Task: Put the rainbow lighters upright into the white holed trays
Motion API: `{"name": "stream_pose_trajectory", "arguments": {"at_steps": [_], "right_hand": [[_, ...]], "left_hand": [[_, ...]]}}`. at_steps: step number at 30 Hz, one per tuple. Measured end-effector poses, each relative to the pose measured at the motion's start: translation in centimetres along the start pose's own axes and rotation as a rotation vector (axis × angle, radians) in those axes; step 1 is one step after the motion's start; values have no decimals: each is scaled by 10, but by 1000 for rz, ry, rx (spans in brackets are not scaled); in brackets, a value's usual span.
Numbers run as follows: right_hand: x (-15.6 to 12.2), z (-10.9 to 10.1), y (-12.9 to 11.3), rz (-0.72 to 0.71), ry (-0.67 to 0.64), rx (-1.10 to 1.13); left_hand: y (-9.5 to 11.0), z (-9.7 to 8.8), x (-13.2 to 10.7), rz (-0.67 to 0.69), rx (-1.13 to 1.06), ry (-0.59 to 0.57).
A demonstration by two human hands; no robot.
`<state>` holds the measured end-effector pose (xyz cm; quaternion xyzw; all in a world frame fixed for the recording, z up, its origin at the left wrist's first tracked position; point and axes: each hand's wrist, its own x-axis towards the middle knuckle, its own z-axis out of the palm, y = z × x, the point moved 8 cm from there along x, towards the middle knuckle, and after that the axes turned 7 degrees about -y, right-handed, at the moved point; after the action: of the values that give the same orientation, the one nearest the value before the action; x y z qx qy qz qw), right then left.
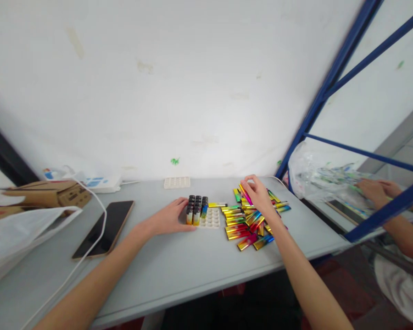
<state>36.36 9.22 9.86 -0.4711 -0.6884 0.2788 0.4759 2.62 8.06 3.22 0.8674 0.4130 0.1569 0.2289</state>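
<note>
My left hand [170,217] is curved around the left side of a white tray [212,220] with round-edged slots, its thumb along the front edge and its fingers behind. Several lighters [193,215] with black tops stand upright in the tray's left part; the slots on its right show bare. Above a pile of loose lighters [236,229] to the right, my right hand [256,192] pinches a pink and yellow lighter [246,194], held tilted. The pile's shiny wrappers are gold, red, green, blue and pink. One yellow lighter [218,205] lies just behind the tray.
A second white tray [176,182] lies near the wall. On the left are a phone [105,229], a white cable [101,229], a cardboard box [58,192] and a plastic bag [20,233]. A blue metal frame [308,119] borders the right; beyond it a co-worker's hands [375,190] are at another table.
</note>
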Motion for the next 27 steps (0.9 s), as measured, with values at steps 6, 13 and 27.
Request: {"name": "stream_pose_trajectory", "arguments": {"at_steps": [6,13,27], "right_hand": [[4,58,-16,47,-216,290],[-5,83,-18,-30,-293,22],[-12,90,-18,-55,-184,73]], "left_hand": [[8,-1,0,41,-30,-2],[9,-1,-1,61,-33,13],[9,-2,-2,52,-29,-2]]}}
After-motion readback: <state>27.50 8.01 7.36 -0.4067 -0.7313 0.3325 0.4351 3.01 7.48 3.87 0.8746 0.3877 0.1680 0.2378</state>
